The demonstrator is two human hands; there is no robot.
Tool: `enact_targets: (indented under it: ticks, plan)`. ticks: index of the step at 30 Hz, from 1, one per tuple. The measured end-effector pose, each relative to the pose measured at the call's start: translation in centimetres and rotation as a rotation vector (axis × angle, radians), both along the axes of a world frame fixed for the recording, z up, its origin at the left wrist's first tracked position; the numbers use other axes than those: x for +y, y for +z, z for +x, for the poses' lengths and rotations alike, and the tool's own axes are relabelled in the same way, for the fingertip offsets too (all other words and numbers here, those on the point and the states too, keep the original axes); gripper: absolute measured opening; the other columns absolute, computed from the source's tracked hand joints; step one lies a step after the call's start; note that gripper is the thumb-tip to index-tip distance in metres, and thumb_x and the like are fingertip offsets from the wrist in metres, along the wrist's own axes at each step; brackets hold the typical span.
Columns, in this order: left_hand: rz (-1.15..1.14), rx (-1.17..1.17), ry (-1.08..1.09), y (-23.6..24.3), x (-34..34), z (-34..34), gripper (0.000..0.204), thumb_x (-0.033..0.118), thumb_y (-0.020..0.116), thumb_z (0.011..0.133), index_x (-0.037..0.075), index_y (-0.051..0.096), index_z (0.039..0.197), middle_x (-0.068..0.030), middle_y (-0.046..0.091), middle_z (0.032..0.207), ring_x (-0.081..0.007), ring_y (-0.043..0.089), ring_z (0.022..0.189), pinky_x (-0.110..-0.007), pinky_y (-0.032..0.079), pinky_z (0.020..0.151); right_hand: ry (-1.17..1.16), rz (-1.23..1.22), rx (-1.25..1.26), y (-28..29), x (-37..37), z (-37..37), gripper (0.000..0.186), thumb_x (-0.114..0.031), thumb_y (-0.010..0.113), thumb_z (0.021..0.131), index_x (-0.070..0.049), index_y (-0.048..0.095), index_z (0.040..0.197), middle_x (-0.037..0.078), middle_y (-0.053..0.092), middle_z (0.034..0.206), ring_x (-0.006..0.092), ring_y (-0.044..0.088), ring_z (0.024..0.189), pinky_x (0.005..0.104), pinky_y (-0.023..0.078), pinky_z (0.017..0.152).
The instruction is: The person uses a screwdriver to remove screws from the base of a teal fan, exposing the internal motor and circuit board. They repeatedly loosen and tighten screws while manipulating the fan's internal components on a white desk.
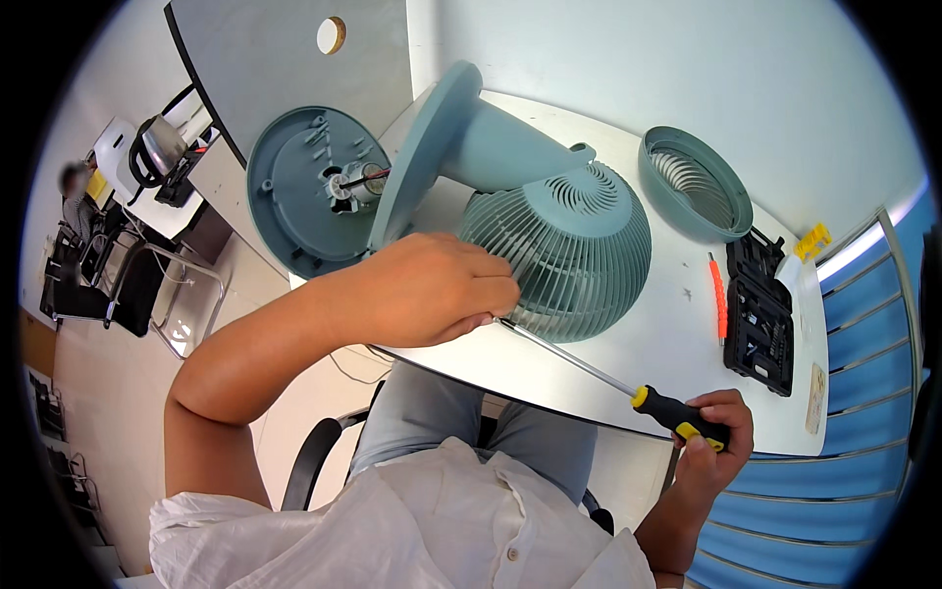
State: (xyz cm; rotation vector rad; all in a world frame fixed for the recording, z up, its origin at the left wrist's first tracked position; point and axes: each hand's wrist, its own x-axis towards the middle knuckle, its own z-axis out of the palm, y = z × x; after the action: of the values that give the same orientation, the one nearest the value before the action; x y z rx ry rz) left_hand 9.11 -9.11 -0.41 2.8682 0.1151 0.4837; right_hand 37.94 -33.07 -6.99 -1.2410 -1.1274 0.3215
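In my right hand (pixel 714 442) is the black and yellow handle of a screwdriver (pixel 579 363), its long metal shaft slanting up and left. The shaft's far end meets the pinched fingertips of my left hand (pixel 432 290), which closes on it; any small part there is hidden. Right behind these fingers, the grey-green fan head (pixel 589 255) lies on the table with its slatted cage showing. A stand with a broad round base (pixel 422 162) rests tilted against it. To the left, a round base cover (pixel 304 216) lies open, with a small motor and wires inside.
A round grille ring (pixel 697 187) sits at the back right of the white table (pixel 628 383). Nearby are an orange-red bar-shaped tool (pixel 719 299), an open black bit case (pixel 760 334) and a yellow piece (pixel 812 241). Metal rails (pixel 863 393) stand beyond the right edge.
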Motion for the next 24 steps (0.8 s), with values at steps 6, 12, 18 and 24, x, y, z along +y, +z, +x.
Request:
enact_targets:
  ticks: [6,12,18,24]
  plan:
    - [-0.006,0.009,0.025,-0.03,0.12,-0.49,0.016,0.008,0.068,0.081,0.008,0.054,0.089,-0.0071,0.057,0.085,-0.0306,0.060,0.079,-0.044,0.048,0.068,0.077,0.018,0.080,0.30,0.32,-0.25,0.028,-0.014,0.071,0.071,-0.002,0.060,0.093,0.017,0.063,0.093,0.0152,0.060,0.070,0.0246,0.052,0.061]
    - [-0.011,0.014,0.032,-0.16,0.23,-0.60,0.016,0.009,0.068,0.082,0.008,0.054,0.089,-0.0065,0.057,0.085,-0.0299,0.060,0.078,-0.043,0.047,0.068,0.076,0.034,0.042,-0.06,0.61,-0.35,0.027,-0.013,0.071,0.072,-0.002,0.060,0.094,0.017,0.062,0.093,0.0147,0.060,0.070,0.0238,0.052,0.061]
    - [0.012,0.001,0.038,-0.07,-0.11,-0.76,0.015,0.010,0.068,0.083,0.009,0.055,0.089,-0.0053,0.057,0.084,-0.0288,0.059,0.077,-0.042,0.047,0.067,0.051,0.009,0.030,-0.31,0.48,-0.33,0.028,-0.016,0.074,0.072,-0.002,0.060,0.092,0.017,0.063,0.093,0.0174,0.061,0.077,0.0265,0.052,0.068]
    - [0.111,0.070,0.060,-0.16,-0.62,-0.89,0.017,0.010,0.070,0.077,0.009,0.057,0.088,-0.0040,0.058,0.083,-0.0265,0.060,0.076,-0.040,0.047,0.067,0.062,0.017,-0.252,0.60,0.70,-0.25,0.030,-0.016,0.077,0.068,-0.005,0.061,0.091,0.017,0.063,0.094,0.0222,0.062,0.079,0.0314,0.052,0.069]
